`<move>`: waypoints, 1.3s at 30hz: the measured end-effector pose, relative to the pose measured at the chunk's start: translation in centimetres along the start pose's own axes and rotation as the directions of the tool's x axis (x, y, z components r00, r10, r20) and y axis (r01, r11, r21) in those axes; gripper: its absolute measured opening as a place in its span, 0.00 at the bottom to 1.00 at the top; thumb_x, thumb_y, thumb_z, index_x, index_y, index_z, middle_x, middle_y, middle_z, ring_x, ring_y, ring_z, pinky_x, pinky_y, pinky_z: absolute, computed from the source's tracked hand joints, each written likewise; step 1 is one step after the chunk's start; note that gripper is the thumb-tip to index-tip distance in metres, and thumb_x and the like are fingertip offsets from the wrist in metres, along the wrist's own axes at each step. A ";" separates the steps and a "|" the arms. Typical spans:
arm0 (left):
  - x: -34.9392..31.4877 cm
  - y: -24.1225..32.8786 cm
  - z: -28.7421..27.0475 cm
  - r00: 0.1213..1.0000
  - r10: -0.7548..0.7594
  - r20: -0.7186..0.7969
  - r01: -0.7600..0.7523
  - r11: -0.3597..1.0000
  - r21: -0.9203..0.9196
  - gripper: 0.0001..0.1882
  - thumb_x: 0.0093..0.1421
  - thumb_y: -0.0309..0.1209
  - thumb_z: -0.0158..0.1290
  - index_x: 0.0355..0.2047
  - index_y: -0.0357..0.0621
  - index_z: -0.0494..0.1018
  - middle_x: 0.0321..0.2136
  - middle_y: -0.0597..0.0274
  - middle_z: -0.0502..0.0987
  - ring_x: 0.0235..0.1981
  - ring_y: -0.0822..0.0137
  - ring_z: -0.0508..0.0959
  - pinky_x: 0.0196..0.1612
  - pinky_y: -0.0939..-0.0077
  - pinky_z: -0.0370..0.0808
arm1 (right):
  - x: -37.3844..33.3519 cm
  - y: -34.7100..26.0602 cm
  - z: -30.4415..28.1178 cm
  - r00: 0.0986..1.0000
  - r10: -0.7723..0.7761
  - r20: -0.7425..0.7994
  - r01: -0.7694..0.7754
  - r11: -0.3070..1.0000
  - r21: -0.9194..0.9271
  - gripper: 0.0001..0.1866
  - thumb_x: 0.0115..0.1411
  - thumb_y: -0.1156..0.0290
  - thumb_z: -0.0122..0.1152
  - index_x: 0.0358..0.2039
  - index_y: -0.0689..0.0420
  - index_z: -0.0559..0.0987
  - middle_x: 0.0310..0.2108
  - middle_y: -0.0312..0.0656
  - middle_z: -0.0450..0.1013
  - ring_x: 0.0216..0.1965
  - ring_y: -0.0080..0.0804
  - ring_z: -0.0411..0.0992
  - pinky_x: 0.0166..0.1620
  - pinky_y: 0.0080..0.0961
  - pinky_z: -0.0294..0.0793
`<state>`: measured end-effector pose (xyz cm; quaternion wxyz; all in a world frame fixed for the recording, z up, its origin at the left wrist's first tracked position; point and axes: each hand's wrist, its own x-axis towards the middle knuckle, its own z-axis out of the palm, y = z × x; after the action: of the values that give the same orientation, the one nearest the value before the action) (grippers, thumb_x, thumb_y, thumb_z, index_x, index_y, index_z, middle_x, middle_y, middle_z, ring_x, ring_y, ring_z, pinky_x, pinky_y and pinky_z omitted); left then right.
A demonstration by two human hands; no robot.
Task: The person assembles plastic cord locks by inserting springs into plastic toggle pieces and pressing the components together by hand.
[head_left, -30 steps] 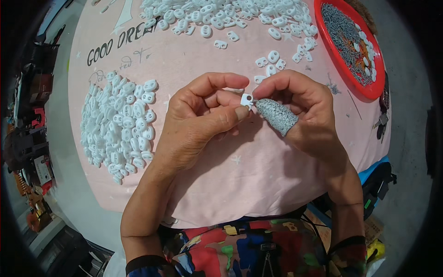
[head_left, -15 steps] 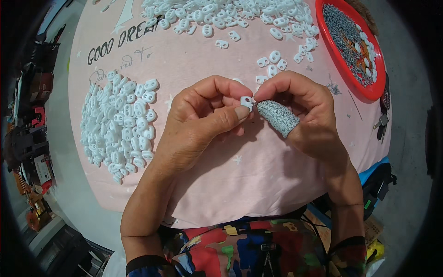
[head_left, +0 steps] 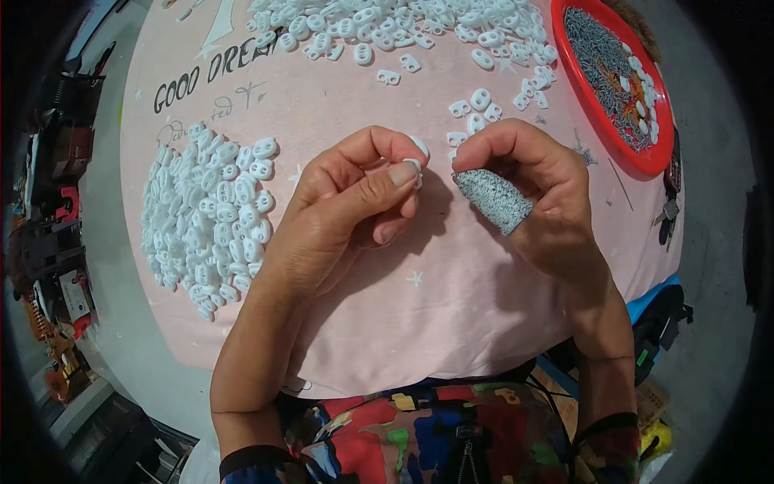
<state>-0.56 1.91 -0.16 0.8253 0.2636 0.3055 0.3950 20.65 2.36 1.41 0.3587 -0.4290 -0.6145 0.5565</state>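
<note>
My left hand [head_left: 347,202] pinches a small white plastic cord-lock piece [head_left: 418,171] between thumb and forefinger, over the middle of the table. Another white oval piece [head_left: 420,146] shows just behind that forefinger; whether it is held or lies on the cloth I cannot tell. To the right, a small gap away, my right hand [head_left: 544,189] is closed, its thumb in a grey knitted finger sleeve [head_left: 493,200] pressed toward the forefinger. Anything between those fingertips is hidden. Small white pieces [head_left: 476,123] lie just beyond the right hand.
A heap of white oval two-holed pieces [head_left: 210,218] lies on the left of the pink cloth [head_left: 387,323]. Many smaller white pieces [head_left: 387,24] spread along the far side. At the far right a red tray [head_left: 564,48] holds small grey springs and white ovals.
My left hand has drawn slightly left with the cord-lock piece and turned it more edge-on. My right hand has shifted slightly right, so the fingertips are farther apart.
</note>
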 end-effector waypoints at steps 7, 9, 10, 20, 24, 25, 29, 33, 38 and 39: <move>-0.1 0.3 0.6 0.995 -0.044 -0.088 0.046 0.999 0.023 0.10 0.61 0.30 0.56 0.40 0.40 0.72 0.26 0.65 0.75 0.20 0.80 0.70 0.22 0.90 0.63 | 0.1 0.2 -0.2 0.999 -0.042 0.004 0.042 0.999 -0.023 0.10 0.55 0.82 0.61 0.38 0.62 0.76 0.36 0.35 0.73 0.39 0.18 0.71 0.47 0.18 0.71; -0.1 0.1 0.7 0.990 -0.037 -0.135 0.050 0.994 0.092 0.11 0.60 0.29 0.57 0.41 0.39 0.72 0.26 0.62 0.75 0.20 0.79 0.70 0.21 0.89 0.62 | 0.1 0.2 -0.2 0.999 -0.038 0.013 0.039 0.999 -0.030 0.09 0.55 0.82 0.61 0.38 0.62 0.76 0.36 0.35 0.73 0.39 0.18 0.71 0.47 0.18 0.71; -0.1 0.0 0.6 0.994 -0.006 -0.113 0.017 0.995 0.093 0.11 0.59 0.28 0.58 0.41 0.39 0.72 0.27 0.62 0.76 0.21 0.79 0.71 0.22 0.89 0.63 | 0.1 0.2 -0.2 0.999 -0.035 0.022 0.036 0.999 -0.037 0.09 0.55 0.82 0.61 0.38 0.62 0.76 0.36 0.35 0.73 0.39 0.18 0.72 0.47 0.17 0.71; -0.2 -0.2 1.0 0.985 0.063 -0.160 -0.036 0.986 0.166 0.13 0.57 0.25 0.59 0.43 0.38 0.72 0.30 0.59 0.79 0.27 0.74 0.78 0.26 0.87 0.72 | 0.0 0.1 0.3 0.998 -0.062 -0.022 0.063 0.996 0.057 0.09 0.54 0.81 0.62 0.36 0.58 0.79 0.31 0.28 0.73 0.31 0.11 0.67 0.34 0.10 0.67; -0.3 -0.3 1.2 0.976 0.092 -0.196 -0.060 0.985 0.162 0.14 0.57 0.25 0.59 0.43 0.37 0.72 0.31 0.58 0.79 0.29 0.72 0.80 0.26 0.87 0.73 | -0.1 0.0 0.0 0.996 -0.087 0.009 0.086 0.994 0.064 0.10 0.55 0.82 0.63 0.39 0.63 0.76 0.37 0.38 0.74 0.40 0.22 0.74 0.47 0.20 0.74; -0.4 -0.2 1.3 0.975 0.102 -0.198 -0.070 0.984 0.163 0.13 0.58 0.24 0.59 0.43 0.36 0.72 0.31 0.58 0.80 0.29 0.74 0.80 0.28 0.87 0.73 | -0.2 0.0 0.0 0.996 -0.091 -0.003 0.091 0.992 0.083 0.11 0.55 0.82 0.63 0.39 0.64 0.76 0.37 0.39 0.74 0.40 0.23 0.75 0.47 0.20 0.75; -0.5 -0.5 1.4 0.966 0.130 -0.223 -0.096 0.983 0.156 0.12 0.59 0.23 0.58 0.43 0.34 0.72 0.31 0.57 0.81 0.30 0.74 0.80 0.29 0.88 0.74 | -0.2 0.4 0.0 0.993 -0.114 -0.012 0.114 0.993 0.035 0.11 0.55 0.82 0.64 0.39 0.64 0.76 0.37 0.39 0.75 0.40 0.23 0.75 0.47 0.20 0.75; -0.5 -0.5 1.4 0.969 0.131 -0.210 -0.103 0.985 0.142 0.12 0.59 0.23 0.58 0.42 0.34 0.72 0.31 0.57 0.81 0.31 0.74 0.80 0.29 0.87 0.74 | -0.1 0.3 0.2 0.992 -0.123 -0.039 0.124 0.992 0.017 0.11 0.54 0.81 0.65 0.39 0.64 0.76 0.36 0.38 0.75 0.39 0.22 0.75 0.46 0.19 0.75; -0.4 -0.6 1.5 0.966 0.137 -0.218 -0.111 0.985 0.129 0.12 0.58 0.22 0.58 0.42 0.34 0.72 0.31 0.56 0.81 0.31 0.74 0.80 0.30 0.87 0.74 | -0.1 0.6 0.1 0.989 -0.145 -0.028 0.146 0.988 0.040 0.11 0.54 0.82 0.65 0.39 0.64 0.76 0.36 0.38 0.75 0.38 0.21 0.75 0.45 0.18 0.75; -0.4 -0.6 1.5 0.967 0.137 -0.217 -0.111 0.986 0.128 0.12 0.58 0.22 0.58 0.42 0.34 0.72 0.31 0.56 0.81 0.31 0.74 0.80 0.30 0.87 0.74 | -0.1 0.5 0.2 0.991 -0.131 -0.030 0.132 0.990 0.041 0.11 0.54 0.82 0.65 0.38 0.64 0.76 0.36 0.38 0.75 0.38 0.21 0.75 0.45 0.18 0.76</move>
<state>0.56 0.96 0.57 0.7426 0.2829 0.4020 0.4549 20.59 2.23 0.95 0.4119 -0.3874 -0.6244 0.5389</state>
